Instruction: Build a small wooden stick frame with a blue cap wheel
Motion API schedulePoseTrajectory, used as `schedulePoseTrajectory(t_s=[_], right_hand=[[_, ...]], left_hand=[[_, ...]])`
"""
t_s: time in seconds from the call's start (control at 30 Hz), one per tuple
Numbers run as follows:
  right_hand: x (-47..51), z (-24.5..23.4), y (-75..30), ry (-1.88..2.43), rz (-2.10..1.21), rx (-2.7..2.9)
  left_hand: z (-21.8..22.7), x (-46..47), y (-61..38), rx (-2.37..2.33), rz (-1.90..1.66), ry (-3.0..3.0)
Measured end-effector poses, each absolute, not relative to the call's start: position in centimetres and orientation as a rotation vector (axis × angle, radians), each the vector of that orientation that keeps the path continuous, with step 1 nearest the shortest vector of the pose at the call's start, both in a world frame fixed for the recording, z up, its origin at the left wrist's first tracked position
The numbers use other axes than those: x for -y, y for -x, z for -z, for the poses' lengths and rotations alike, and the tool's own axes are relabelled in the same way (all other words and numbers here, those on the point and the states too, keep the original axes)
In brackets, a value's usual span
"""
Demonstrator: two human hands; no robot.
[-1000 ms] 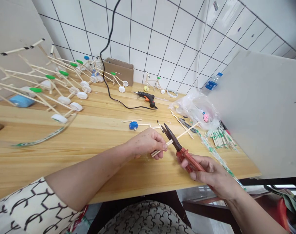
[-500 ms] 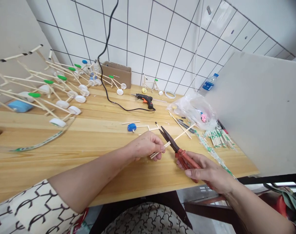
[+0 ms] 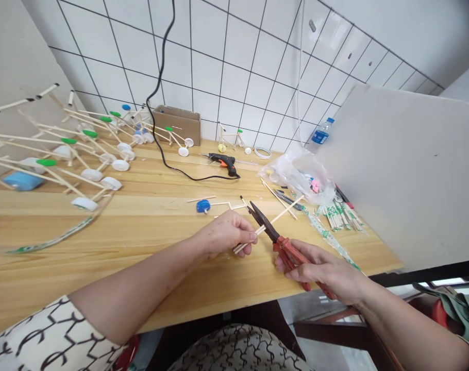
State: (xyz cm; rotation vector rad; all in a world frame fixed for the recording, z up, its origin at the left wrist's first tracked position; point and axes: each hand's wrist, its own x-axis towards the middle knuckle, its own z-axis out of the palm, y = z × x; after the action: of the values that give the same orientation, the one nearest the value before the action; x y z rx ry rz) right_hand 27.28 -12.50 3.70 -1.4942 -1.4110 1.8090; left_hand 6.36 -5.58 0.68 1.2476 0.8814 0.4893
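Observation:
My left hand (image 3: pixel 234 234) is closed around thin wooden sticks (image 3: pixel 283 212), pinched between thumb and fingers; one stick reaches far out to the upper right. In my right hand (image 3: pixel 315 268) are pliers (image 3: pixel 286 247) with red handles and long dark jaws, which stand slightly apart. The sticks pass at the jaws, just right of my left fingertips. Whether the blades touch the wood I cannot tell. Beyond the jaws lies a small stick piece with a blue bottle cap (image 3: pixel 203 206) and a black-tipped end.
Several stick models with cap wheels (image 3: pixel 85 204) fill the left side. A black glue gun (image 3: pixel 224 162) with its cord lies mid-table. To the right are a clear plastic bag (image 3: pixel 296 172), wrapped sticks (image 3: pixel 340 215) and a water bottle (image 3: pixel 322 131). A cardboard box (image 3: pixel 178 125) stands by the wall.
The whole view has shifted slightly, so things appear a little further left. The sticks lie deeper between the pliers' jaws, nearer my left fingers.

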Motion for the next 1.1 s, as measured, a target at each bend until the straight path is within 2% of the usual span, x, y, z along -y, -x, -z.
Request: schedulePoseTrajectory(t_s=[1.1], right_hand=[[13.0,-2.6,-25.9,1.496,-1.868,1.307]], left_hand=[[0.5,5.6,-7.1,-0.954,-0.389,-1.129]])
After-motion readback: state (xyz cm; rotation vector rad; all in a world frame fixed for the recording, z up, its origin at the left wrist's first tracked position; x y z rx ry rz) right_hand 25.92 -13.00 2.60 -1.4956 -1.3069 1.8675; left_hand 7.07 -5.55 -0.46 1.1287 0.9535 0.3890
